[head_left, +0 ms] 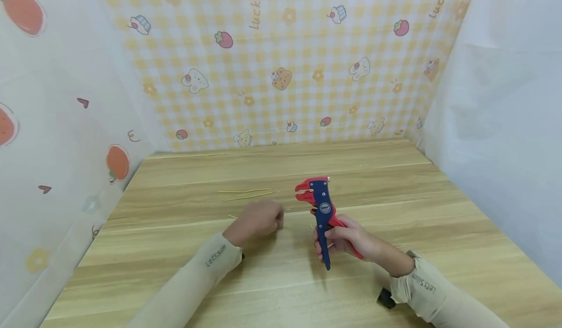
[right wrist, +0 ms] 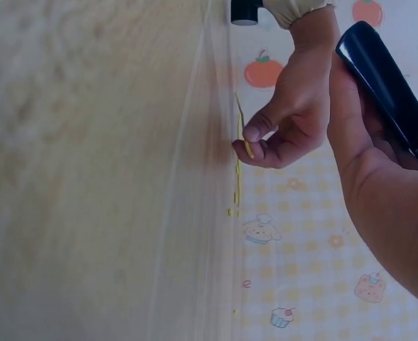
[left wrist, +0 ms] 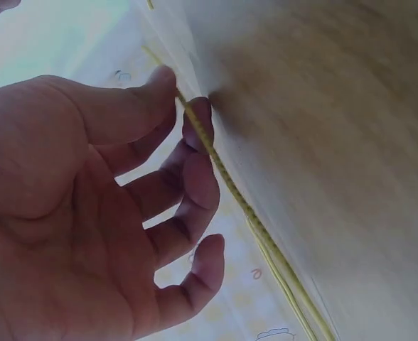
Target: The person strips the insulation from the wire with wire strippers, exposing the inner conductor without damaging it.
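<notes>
My left hand (head_left: 259,218), low over the table, pinches a thin yellow wire (left wrist: 227,177) between thumb and fingertips. In the left wrist view the wire slants down past the other fingers, which are loosely bent. To the right, my right hand (head_left: 357,242) grips a wire stripper (head_left: 324,208) with a blue body and red jaws and lever. The stripper stands tilted upright with its jaws apart, pointing left, and no wire shows between them. Its dark handle (right wrist: 390,92) rests against the palm in the right wrist view.
Loose yellow wires (head_left: 248,196) lie on the wooden table (head_left: 175,250) beyond my left hand. Short yellow scraps (head_left: 311,226) lie near the stripper. A checked cloth (head_left: 281,103) hangs behind the table, with pale sheets at both sides. A black piece (head_left: 386,298) sits under the right sleeve.
</notes>
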Demonstrator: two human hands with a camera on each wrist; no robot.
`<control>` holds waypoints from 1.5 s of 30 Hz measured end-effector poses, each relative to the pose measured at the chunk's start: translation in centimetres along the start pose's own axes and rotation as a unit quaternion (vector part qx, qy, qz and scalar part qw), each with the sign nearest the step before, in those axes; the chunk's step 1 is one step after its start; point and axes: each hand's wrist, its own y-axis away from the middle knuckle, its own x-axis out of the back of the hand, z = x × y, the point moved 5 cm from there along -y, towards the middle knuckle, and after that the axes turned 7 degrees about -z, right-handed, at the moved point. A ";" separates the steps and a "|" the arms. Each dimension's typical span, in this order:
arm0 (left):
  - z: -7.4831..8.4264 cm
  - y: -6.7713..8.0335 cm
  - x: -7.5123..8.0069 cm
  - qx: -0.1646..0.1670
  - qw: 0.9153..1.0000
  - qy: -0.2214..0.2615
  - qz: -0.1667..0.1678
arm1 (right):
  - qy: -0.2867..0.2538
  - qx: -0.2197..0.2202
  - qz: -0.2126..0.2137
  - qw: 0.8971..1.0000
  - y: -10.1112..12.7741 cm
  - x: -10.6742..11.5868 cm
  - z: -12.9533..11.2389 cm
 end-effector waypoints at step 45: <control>2.4 4.3 6.3 -0.174 0.889 0.379 0.188 | 0.036 -0.015 0.027 0.999 0.1 0.1 0.0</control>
